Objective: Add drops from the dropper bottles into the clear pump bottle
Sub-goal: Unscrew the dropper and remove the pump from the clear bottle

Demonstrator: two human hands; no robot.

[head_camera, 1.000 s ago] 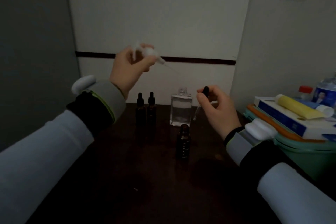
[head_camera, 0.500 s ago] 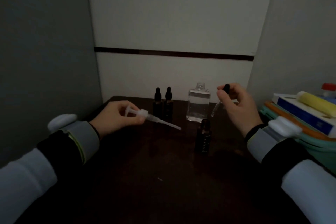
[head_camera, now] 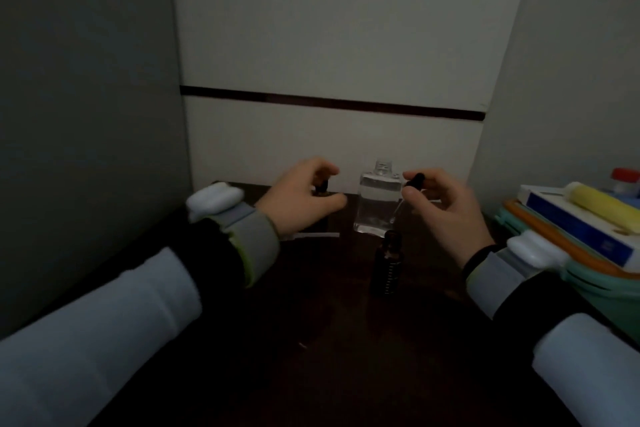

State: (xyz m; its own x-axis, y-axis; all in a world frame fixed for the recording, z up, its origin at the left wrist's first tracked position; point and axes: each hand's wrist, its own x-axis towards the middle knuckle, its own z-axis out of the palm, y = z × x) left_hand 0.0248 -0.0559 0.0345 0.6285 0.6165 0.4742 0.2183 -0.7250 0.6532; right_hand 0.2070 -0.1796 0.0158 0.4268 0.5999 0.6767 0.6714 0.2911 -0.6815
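The clear pump bottle (head_camera: 377, 198) stands uncapped at the back of the dark table (head_camera: 311, 340), partly filled with clear liquid. My right hand (head_camera: 446, 211) pinches a dropper (head_camera: 415, 180) by its black bulb, and the glass tip hangs beside the clear bottle's right side. Just in front stands an open dark dropper bottle (head_camera: 387, 267). My left hand (head_camera: 298, 198) curls its fingers and thumb round the black top of another dark dropper bottle (head_camera: 322, 185) at the back left, which it mostly hides. The white pump head's tube (head_camera: 318, 235) lies on the table under that hand.
To the right a stack of books (head_camera: 571, 222) with a yellow tube (head_camera: 602, 208) on top rests on a green container (head_camera: 606, 284). A red-capped bottle (head_camera: 625, 180) stands behind it. Walls close in the table at the back and left.
My left hand came down from above, laid the white pump head on the table and reached to the dark bottles at the back. My right hand kept holding the dropper.
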